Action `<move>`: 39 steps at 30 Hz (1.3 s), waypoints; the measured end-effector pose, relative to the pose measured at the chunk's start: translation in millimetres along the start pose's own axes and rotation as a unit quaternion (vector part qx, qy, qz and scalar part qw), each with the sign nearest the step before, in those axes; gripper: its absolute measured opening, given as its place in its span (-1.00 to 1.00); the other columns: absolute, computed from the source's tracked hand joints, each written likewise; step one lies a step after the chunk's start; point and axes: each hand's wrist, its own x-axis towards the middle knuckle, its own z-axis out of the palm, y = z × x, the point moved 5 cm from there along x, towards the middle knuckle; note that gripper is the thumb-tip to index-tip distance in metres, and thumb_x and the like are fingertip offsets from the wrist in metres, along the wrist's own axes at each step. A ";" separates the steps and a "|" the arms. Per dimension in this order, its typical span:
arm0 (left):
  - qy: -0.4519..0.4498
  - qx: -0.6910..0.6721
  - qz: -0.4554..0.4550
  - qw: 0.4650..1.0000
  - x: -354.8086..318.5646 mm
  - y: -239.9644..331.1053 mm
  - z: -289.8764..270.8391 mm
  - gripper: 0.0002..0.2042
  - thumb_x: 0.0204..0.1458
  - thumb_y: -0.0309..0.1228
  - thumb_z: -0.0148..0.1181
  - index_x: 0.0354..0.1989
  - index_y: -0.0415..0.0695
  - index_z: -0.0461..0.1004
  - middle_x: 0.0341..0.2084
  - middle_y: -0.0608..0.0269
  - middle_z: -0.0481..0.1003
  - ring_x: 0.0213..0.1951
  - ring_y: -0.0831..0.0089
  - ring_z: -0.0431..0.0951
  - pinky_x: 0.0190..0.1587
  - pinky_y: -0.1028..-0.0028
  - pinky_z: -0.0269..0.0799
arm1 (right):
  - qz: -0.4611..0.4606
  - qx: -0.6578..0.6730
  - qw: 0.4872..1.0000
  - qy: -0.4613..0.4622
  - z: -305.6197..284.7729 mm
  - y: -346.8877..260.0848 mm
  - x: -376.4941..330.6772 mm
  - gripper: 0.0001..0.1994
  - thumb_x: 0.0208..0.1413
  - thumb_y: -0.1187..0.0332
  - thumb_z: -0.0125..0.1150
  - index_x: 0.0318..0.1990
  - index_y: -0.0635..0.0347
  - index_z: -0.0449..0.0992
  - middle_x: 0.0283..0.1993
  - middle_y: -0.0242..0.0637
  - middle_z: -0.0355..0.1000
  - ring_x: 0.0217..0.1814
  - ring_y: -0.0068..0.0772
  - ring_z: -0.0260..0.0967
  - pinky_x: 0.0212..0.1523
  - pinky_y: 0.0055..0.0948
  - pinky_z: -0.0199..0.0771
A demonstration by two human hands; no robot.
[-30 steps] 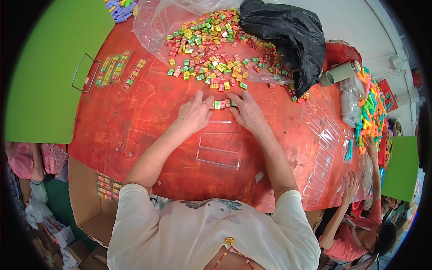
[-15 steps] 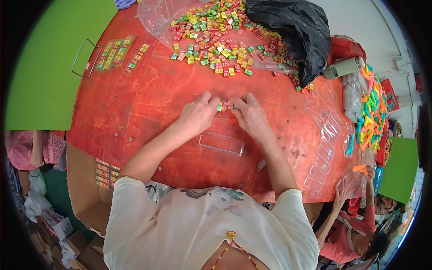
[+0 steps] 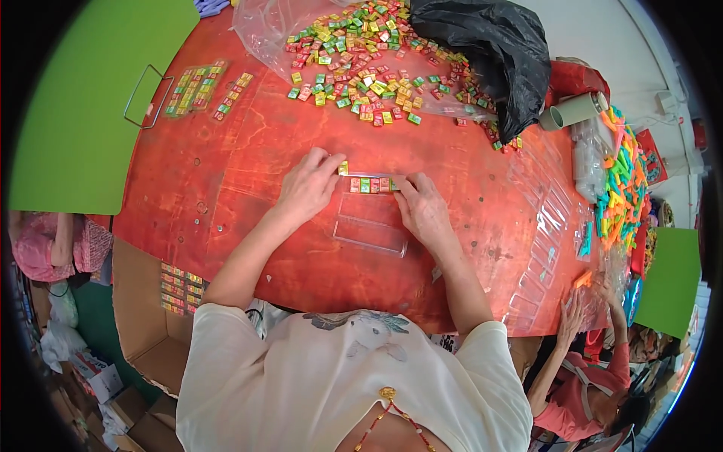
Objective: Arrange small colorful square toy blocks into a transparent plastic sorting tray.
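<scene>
On the red table [image 3: 248,151] lies a short row of small coloured packets [image 3: 369,184], pinched between my two hands. My left hand [image 3: 307,188] presses its left end and my right hand [image 3: 422,211] presses its right end. Just in front of the row lies a clear plastic tray [image 3: 370,233], flat on the table between my wrists. A large heap of loose coloured packets [image 3: 361,53] spreads over a clear plastic sheet at the far side.
A black bag [image 3: 489,53] lies at the far right beside a cardboard tube [image 3: 572,113]. Filled packet strips [image 3: 192,87] lie at the far left. Clear trays [image 3: 550,218] are stacked at right, where another person's hand [image 3: 574,313] works. A cardboard box [image 3: 151,316] stands below left.
My hands drew slightly apart, and the row of packets between them shows longer than before. The view has shifted a little.
</scene>
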 end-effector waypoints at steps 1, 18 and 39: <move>0.000 0.001 -0.001 1.000 2.0 1.0 0.0 -0.65 0.14 -0.43 0.18 0.13 -0.05 0.44 -0.16 0.11 0.39 -0.19 0.09 0.57 -0.22 0.15 0.56 | 0.009 0.009 1.000 0.003 -2.4 -2.0 0.7 -0.68 0.12 0.51 0.26 0.06 0.21 0.52 -0.09 -0.09 0.41 -0.11 -0.01 0.46 -0.14 -0.17 0.53; -0.111 0.096 -0.009 0.989 11.3 -0.7 6.7 -0.65 0.08 -0.42 0.22 0.08 -0.03 0.45 -0.17 0.07 0.37 -0.12 0.07 0.56 -0.13 0.08 0.51 | -0.097 -0.099 0.990 -0.035 31.9 -46.6 12.6 -0.62 0.03 0.46 0.17 0.05 0.10 0.60 -0.03 -0.20 0.38 0.03 -0.14 0.35 0.04 -0.16 0.39; -0.087 0.080 0.042 0.992 1.9 19.8 16.6 -0.65 0.07 -0.33 0.26 0.08 0.06 0.53 -0.18 0.20 0.38 -0.09 0.23 0.47 -0.13 0.19 0.33 | -0.079 -0.063 0.995 -0.014 32.1 -30.4 5.9 -0.61 0.04 0.44 0.15 0.07 0.26 0.57 -0.01 -0.18 0.37 0.08 -0.12 0.31 0.02 -0.16 0.37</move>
